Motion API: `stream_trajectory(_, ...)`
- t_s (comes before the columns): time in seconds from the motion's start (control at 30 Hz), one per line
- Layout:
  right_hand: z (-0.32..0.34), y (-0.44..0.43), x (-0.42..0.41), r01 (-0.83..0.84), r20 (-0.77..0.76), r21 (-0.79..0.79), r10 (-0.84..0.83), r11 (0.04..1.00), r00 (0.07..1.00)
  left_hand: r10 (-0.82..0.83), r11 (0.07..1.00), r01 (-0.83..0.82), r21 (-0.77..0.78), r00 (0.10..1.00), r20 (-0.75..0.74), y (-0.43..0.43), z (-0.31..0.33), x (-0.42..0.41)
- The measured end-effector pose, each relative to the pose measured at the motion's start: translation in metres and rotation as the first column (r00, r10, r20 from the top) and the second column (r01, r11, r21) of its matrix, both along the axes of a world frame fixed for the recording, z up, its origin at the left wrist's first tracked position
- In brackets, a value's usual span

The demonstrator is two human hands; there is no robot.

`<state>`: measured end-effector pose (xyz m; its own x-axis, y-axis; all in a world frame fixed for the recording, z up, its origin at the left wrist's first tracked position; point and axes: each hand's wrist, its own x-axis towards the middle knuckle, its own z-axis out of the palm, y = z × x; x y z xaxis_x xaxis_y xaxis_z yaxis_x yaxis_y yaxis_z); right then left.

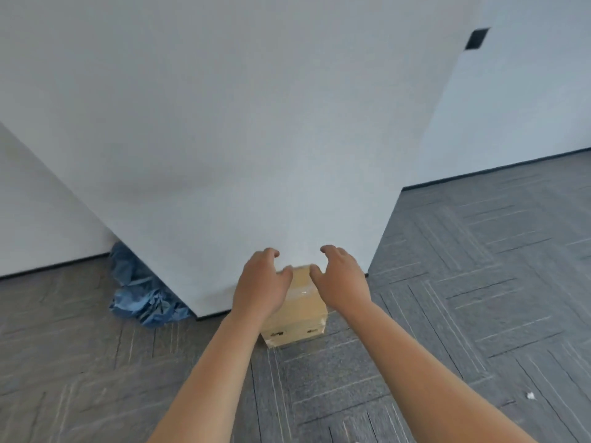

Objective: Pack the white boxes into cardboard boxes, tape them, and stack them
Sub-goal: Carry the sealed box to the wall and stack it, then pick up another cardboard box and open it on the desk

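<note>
The taped cardboard box [295, 310] is seen on the floor [447, 298] at 6 o'clock, against the white wall [256, 139]. Above it the left hand [260, 282] and right hand [340, 278] are held with fingers spread and curled, nothing gripped; were it seized off-centre, it could be tipped or slid along the wall

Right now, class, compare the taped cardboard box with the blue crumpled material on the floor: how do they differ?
The cardboard box is tan with flat faces and shiny tape; the blue crumpled material is wrinkled and shapeless. The box stands against the white wall's front face between the left hand and right hand; the blue material sits round the wall's left corner, untouched. Both rest on the grey floor at the wall's foot.
</note>
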<state>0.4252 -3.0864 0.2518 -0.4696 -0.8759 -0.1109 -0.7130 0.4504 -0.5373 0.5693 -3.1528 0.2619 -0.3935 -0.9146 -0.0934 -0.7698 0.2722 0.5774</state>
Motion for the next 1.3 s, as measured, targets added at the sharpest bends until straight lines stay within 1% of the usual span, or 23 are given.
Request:
stream_trajectory(0.1, 0.029, 0.02, 0.022, 0.057, -0.004, -0.01, -0.057, 0.998, 0.998, -0.043, 0.999, 0.043, -0.014, 0.999, -0.014, 0.013, 0.025, 0.017)
stream_trajectory(0.27, 0.049, 0.054, 0.068, 0.228, -0.036, -0.057, -0.23, 0.972, 0.973, -0.206, 0.978, 0.204, -0.03, 0.977, -0.058, 0.026, 0.035, 0.048)
stream_trajectory(0.43, 0.053, 0.108, 0.119, 0.394, -0.048, -0.056, -0.397, 0.917, 0.917, -0.414, 0.91, 0.41, -0.058, 0.904, -0.108, 0.054, 0.04, 0.074)
stream_trajectory(0.47, 0.055, 0.127, 0.128, 0.443, -0.048, -0.055, -0.446, 0.895, 0.894, -0.466, 0.885, 0.462, -0.059, 0.877, -0.115, 0.067, 0.042, 0.076)
stream_trajectory(0.53, 0.059, 0.151, 0.138, 0.491, -0.057, -0.058, -0.494, 0.869, 0.868, -0.519, 0.855, 0.513, -0.076, 0.846, -0.122, 0.086, 0.044, 0.079)
stream_trajectory(0.57, 0.061, 0.169, 0.143, 0.537, -0.056, -0.063, -0.54, 0.841, 0.84, -0.554, 0.833, 0.548, -0.08, 0.823, -0.124, 0.1, 0.046, 0.078)
stream_trajectory(0.7, 0.066, 0.255, 0.165, 0.707, -0.059, -0.068, -0.71, 0.704, 0.701, -0.704, 0.707, 0.706, -0.051, 0.694, -0.147, 0.175, 0.043, 0.069)
stream_trajectory(0.83, 0.068, 0.349, 0.19, 0.825, -0.07, -0.064, -0.827, 0.562, 0.558, -0.813, 0.573, 0.819, -0.035, 0.562, -0.152, 0.259, 0.04, 0.064)
stream_trajectory(0.93, 0.066, 0.423, 0.214, 0.898, -0.062, -0.077, -0.901, 0.433, 0.429, -0.88, 0.463, 0.886, -0.032, 0.455, -0.136, 0.328, 0.043, 0.067)
stream_trajectory(1.0, 0.066, 0.477, 0.237, 0.945, -0.044, -0.1, -0.95, 0.311, 0.308, -0.926, 0.365, 0.93, -0.039, 0.357, -0.125, 0.386, 0.047, 0.072)
stream_trajectory(1.07, 0.068, 0.536, 0.265, 0.971, -0.037, -0.13, -0.98, 0.199, 0.195, -0.958, 0.266, 0.963, -0.046, 0.259, -0.121, 0.451, 0.049, 0.081)
stream_trajectory(1.2, 0.072, 0.662, 0.332, 0.986, -0.034, -0.167, -0.999, 0.014, 0.008, -0.989, 0.085, 0.995, -0.059, 0.076, -0.13, 0.587, 0.057, 0.121)
stream_trajectory(1.3, 0.075, 0.758, 0.394, 0.979, -0.014, -0.172, -0.993, -0.113, -0.117, -0.989, -0.032, 0.998, -0.056, -0.04, -0.14, 0.691, 0.064, 0.164)
